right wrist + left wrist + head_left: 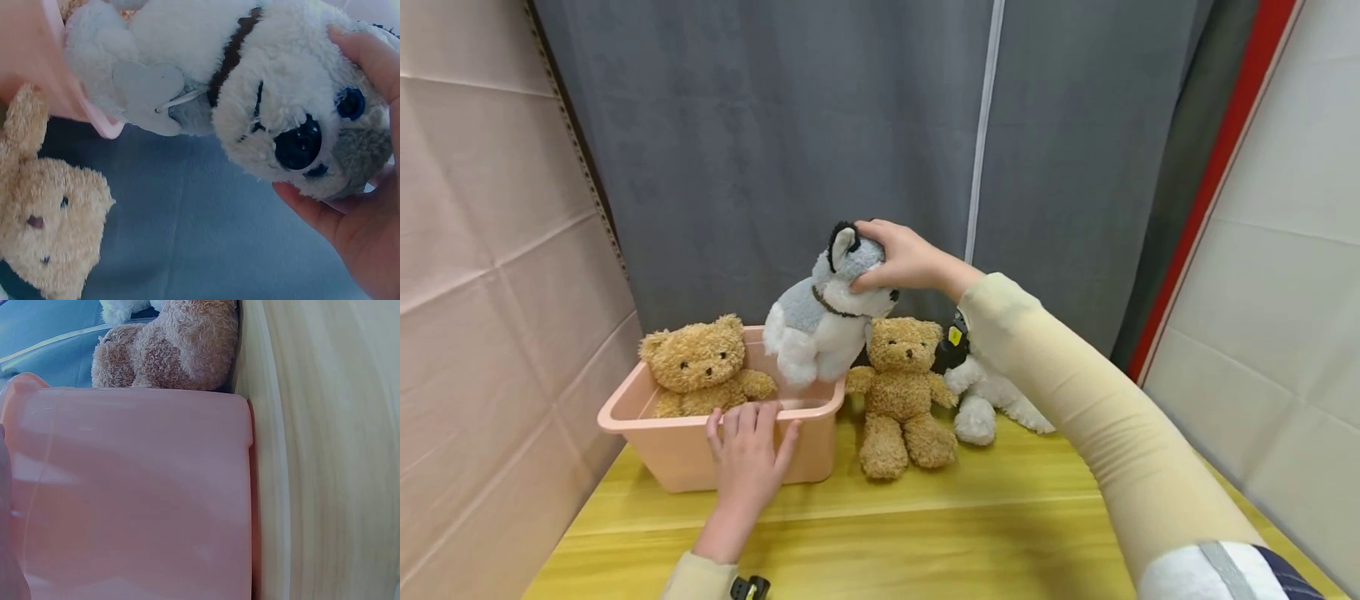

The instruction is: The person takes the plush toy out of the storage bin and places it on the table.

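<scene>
My right hand (904, 258) grips a grey and white plush husky (838, 304) by the head, thumb on one side and fingers on the other. The husky hangs over the right end of a pink plastic bin (801, 446); its brown collar and a pale tag (150, 94) show in the right wrist view. Inside the bin, at its left, sits a tan teddy bear (696, 367). My left hand (748, 454) rests on the bin's front rim, its fingers over the edge. In the left wrist view the bin's wall (137, 494) fills much of the frame.
A second teddy bear (901, 400) sits upright just right of the bin. Beyond it lies a white plush toy (981, 400), partly hidden by my right arm, near a black item with a yellow mark (955, 336). A grey curtain (775, 150) hangs behind the wooden table (925, 542).
</scene>
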A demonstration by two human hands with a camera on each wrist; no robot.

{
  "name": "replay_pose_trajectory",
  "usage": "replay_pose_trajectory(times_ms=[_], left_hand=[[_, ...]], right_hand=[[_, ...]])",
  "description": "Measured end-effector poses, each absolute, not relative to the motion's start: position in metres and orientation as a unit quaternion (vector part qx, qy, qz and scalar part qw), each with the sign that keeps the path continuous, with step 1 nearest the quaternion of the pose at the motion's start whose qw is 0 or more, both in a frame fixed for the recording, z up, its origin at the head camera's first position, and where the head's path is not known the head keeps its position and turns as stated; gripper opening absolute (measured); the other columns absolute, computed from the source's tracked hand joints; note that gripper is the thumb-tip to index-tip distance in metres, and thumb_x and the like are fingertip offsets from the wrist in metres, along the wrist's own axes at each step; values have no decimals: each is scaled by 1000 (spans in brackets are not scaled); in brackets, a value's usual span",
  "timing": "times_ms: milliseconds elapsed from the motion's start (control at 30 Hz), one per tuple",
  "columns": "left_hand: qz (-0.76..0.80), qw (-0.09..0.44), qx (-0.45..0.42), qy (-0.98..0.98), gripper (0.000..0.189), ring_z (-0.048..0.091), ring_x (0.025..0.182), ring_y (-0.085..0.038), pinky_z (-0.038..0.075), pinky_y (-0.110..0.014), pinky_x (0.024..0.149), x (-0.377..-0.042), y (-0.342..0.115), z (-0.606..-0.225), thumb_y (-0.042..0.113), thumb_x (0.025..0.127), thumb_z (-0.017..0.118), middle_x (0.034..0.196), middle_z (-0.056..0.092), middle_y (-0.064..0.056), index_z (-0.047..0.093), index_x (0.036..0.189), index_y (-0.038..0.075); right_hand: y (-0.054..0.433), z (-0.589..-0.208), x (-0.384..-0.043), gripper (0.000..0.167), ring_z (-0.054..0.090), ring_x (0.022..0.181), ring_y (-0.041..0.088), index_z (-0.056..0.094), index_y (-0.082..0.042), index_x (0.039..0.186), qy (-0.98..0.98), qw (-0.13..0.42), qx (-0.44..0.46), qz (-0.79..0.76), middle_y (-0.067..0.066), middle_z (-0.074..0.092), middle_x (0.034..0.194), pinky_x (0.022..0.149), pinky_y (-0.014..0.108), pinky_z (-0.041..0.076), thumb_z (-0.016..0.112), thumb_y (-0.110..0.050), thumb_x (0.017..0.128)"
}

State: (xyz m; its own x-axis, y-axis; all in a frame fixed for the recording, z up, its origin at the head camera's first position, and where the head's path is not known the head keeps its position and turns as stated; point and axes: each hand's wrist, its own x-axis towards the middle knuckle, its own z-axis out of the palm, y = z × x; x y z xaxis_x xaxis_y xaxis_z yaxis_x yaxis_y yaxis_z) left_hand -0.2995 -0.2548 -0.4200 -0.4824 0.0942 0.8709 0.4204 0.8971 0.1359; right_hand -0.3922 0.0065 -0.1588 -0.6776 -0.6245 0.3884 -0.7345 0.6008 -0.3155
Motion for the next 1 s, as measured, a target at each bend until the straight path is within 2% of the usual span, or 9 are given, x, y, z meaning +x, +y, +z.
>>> replay_pose_trajectory(times_ms=[233, 567, 867, 1000], left_hand=[[-170, 484, -149, -845, 52, 43, 98, -37, 14, -62, 102, -299, -258, -419, 53, 96, 44, 99, 53, -14, 59, 109, 5], [-172, 478, -145, -849, 60, 43, 100, -38, 13, -62, 103, -297, -261, -418, 57, 98, 36, 102, 55, -16, 59, 109, 3], [-168, 483, -142, -847, 60, 42, 100, -38, 13, -62, 102, -295, -269, -414, 57, 98, 35, 102, 53, -16, 58, 110, 3], [-164, 490, -140, -845, 59, 42, 99, -38, 14, -62, 102, -293, -272, -413, 57, 98, 35, 102, 53, -16, 58, 109, 3]], right_hand=[[26, -151, -391, 83, 50, 110, 19, 41, -12, 146, -890, 124, 373, 231, 6, 49, 135, 91, 36, 42, 78, -35, 75], [64, -144, -383, 74, 51, 103, 20, 45, -15, 140, -904, 119, 344, 224, 4, 51, 127, 85, 38, 44, 78, -34, 77], [92, -143, -374, 72, 50, 104, 26, 46, -11, 138, -919, 117, 325, 188, 10, 49, 129, 86, 44, 43, 78, -32, 77], [102, -151, -369, 81, 47, 118, 31, 41, -7, 144, -927, 106, 316, 172, 15, 44, 138, 93, 49, 41, 78, -33, 77]])
